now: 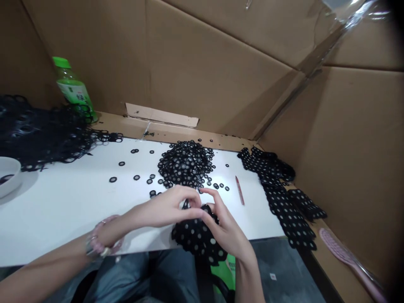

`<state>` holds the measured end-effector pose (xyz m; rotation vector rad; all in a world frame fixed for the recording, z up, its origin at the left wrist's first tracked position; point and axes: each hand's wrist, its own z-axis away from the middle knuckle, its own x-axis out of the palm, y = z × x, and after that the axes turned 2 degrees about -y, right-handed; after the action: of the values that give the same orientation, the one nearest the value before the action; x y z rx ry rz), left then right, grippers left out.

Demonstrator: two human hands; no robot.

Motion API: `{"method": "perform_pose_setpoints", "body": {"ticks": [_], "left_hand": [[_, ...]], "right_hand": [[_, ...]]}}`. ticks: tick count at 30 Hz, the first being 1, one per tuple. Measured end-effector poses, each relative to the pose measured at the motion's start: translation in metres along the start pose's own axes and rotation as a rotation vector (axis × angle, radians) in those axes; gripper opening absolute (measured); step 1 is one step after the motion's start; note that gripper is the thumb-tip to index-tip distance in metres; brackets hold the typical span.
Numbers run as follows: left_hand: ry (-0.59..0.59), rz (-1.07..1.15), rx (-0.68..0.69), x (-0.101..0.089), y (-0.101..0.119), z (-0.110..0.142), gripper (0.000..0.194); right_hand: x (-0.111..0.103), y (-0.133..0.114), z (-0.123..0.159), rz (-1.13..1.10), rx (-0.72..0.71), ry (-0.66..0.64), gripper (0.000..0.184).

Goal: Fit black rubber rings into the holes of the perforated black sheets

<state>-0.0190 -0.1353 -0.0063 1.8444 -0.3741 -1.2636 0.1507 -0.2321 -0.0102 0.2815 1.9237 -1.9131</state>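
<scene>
My left hand and my right hand meet over a sheet of joined black rubber rings, their fingertips pinching its upper edge. The sheet hangs over the front edge of the white work board. Behind my hands lies a heap of small loose black rings with pale centres. Several single rings are scattered on the board to its left and front. My fingers hide the exact spot they grip.
A red pencil lies right of my hands. Black ring strips lie to the right, a black tangle to the left. Also present: white bowl, green-capped bottle, pink hairbrush, cardboard walls.
</scene>
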Motion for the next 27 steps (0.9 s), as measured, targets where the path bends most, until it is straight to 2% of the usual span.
{"method": "perform_pose_setpoints", "body": {"ticks": [2,6,9,12,14,16,18,20,22,27], "left_hand": [[-0.041,0.102,-0.023,0.009,0.006,-0.001,0.024],[0.041,0.246,-0.065,0.016,0.001,-0.001,0.028],[0.088,0.202,-0.119,0.019,-0.001,-0.001,0.024],[0.038,0.125,-0.119,0.024,0.0,-0.002,0.02],[0.028,0.15,-0.099,0.025,0.0,-0.004,0.021],[0.079,0.183,-0.114,0.025,-0.001,-0.004,0.021],[0.127,0.206,-0.146,0.025,-0.003,-0.004,0.021],[0.131,0.24,-0.164,0.027,-0.006,-0.003,0.021],[0.132,0.286,-0.17,0.029,-0.009,-0.002,0.024],[0.134,0.543,-0.18,0.037,-0.014,-0.002,0.029]], "right_hand": [[0.001,-0.001,-0.001,-0.045,-0.024,0.0,0.042],[0.004,0.01,0.001,-0.21,0.022,0.028,0.035],[0.009,0.017,0.002,-0.328,0.042,0.062,0.026],[0.012,0.015,0.003,-0.384,0.049,0.063,0.033],[0.013,0.014,0.003,-0.378,0.062,0.07,0.036],[0.012,0.015,0.002,-0.331,0.075,0.129,0.034],[0.012,0.018,0.001,-0.283,0.074,0.17,0.025],[0.013,0.023,0.0,-0.271,0.051,0.154,0.014],[0.015,0.025,-0.001,-0.294,0.029,0.125,0.018],[0.019,0.023,-0.001,-0.345,0.0,0.163,0.023]]}}
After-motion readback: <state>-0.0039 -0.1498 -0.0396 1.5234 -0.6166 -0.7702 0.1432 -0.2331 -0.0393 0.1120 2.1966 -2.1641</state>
